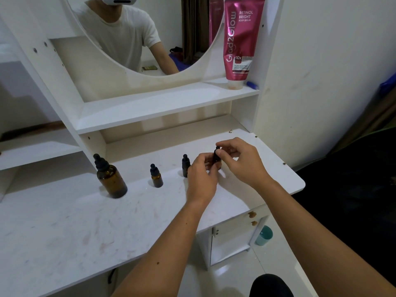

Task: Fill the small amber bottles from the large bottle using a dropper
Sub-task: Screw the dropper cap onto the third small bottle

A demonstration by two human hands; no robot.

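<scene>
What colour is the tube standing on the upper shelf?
Magenta pink tube with white lettering, seen in the head view.

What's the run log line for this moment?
left hand: holds small bottle | right hand: pinches its dropper cap | large bottle: capped

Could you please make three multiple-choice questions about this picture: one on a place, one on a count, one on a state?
1. Where does the large amber bottle stand?
A. on the tabletop, left of the small bottles
B. on the upper shelf
C. on the floor

2. How many small amber bottles are in view?
A. one
B. three
C. five

3. In what state is the middle small bottle?
A. lying on its side
B. upright, with its dropper cap on
C. upright, without cap

Answers:
1 A: it stands on the white tabletop, leftmost.
2 B: two stand free, one is held by the left hand and right hand.
3 B: the black cap sits on top.
</scene>
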